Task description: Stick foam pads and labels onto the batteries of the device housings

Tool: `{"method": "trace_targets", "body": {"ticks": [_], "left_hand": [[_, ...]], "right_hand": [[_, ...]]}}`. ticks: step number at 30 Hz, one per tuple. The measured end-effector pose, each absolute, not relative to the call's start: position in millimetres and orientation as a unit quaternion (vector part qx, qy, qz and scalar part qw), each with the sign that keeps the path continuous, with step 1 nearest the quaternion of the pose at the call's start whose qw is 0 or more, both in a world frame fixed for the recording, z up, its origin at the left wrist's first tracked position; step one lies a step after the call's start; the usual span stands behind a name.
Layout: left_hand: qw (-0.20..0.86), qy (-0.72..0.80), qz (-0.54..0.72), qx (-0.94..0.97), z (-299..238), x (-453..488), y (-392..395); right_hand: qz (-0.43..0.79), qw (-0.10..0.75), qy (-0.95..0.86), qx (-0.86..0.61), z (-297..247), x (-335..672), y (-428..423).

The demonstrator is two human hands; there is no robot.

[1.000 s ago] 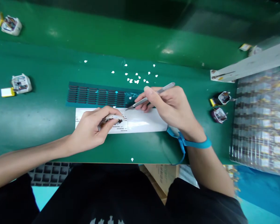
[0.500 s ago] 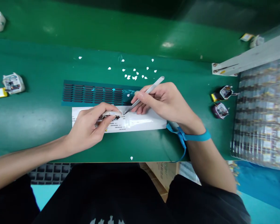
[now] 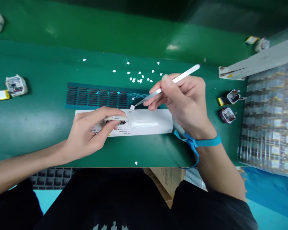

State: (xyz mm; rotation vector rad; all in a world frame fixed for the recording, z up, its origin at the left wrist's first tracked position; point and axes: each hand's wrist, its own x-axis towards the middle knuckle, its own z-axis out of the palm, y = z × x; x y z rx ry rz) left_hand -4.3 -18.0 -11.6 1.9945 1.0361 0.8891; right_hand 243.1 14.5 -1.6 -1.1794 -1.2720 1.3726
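Between the thumb and fingers of my left hand [image 3: 90,131] is a small white device housing [image 3: 115,118], its open side with electronics partly hidden. A white sheet of printed labels [image 3: 151,123] lies beneath it on the green table. My right hand [image 3: 182,99] grips metal tweezers [image 3: 180,77], which slant down to the left. At their tips hangs a small white label [image 3: 132,108] with black print, just above the sheet's upper edge. Behind the sheet lies a teal strip [image 3: 97,95] with rows of dark pieces.
Several small white round stickers [image 3: 139,80] are scattered on the green mat. Open housings, one white with a battery [image 3: 16,85] at left and one purple [image 3: 227,115] at right, rest on the table. Clear plastic trays [image 3: 271,124] are stacked far right. A blue wrist strap [image 3: 207,141] circles my right wrist.
The tweezers have risen up and right from the sheet, and a label now hangs at their tips. My left hand has hardly moved and keeps hold of the housing.
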Motion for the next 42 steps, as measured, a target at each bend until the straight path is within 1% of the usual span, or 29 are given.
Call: {"method": "trace_targets", "body": {"ticks": [2, 6, 9, 11, 13, 15, 21, 25, 29, 35, 42], "left_hand": [[0.374, 0.412, 0.346, 0.755, -7.0, -5.0, -17.1], [0.420, 0.457, 0.322, 0.715, -2.5, -5.4, -14.9], [0.423, 0.481, 0.306, 0.704, -2.6, -5.3, -13.5], [0.408, 0.480, 0.296, 0.718, -4.1, -5.4, -12.8], [0.390, 0.473, 0.281, 0.739, -6.4, -5.4, -12.5], [0.381, 0.468, 0.263, 0.753, -8.7, -5.5, -12.4], [0.383, 0.454, 0.239, 0.768, -11.3, -5.0, -12.4], [0.373, 0.437, 0.250, 0.779, -11.6, -4.5, -12.8], [0.355, 0.393, 0.264, 0.806, -13.0, -5.2, -14.0], [0.363, 0.333, 0.226, 0.840, -20.5, -7.8, -12.5], [0.307, 0.287, 0.199, 0.885, -28.6, -6.2, -12.0]], "right_hand": [[0.544, 0.462, -0.508, -0.482, -0.3, 241.3, 12.1], [0.569, 0.433, -0.515, -0.472, 4.2, 239.9, 10.5], [0.623, 0.383, -0.514, -0.448, 9.6, 240.1, 11.2], [0.652, 0.334, -0.515, -0.444, 11.8, 240.2, 12.2], [0.665, 0.291, -0.522, -0.448, 10.9, 240.2, 13.9], [0.663, 0.268, -0.529, -0.457, 7.1, 240.3, 16.1], [0.629, 0.275, -0.540, -0.487, -5.3, 242.1, 21.3], [0.611, 0.280, -0.546, -0.500, -7.3, 242.9, 21.8], [0.610, 0.283, -0.549, -0.497, -9.4, 243.6, 22.2], [0.609, 0.282, -0.559, -0.486, -11.3, 244.3, 23.2], [0.605, 0.288, -0.563, -0.483, -9.9, 243.5, 23.1]]}}
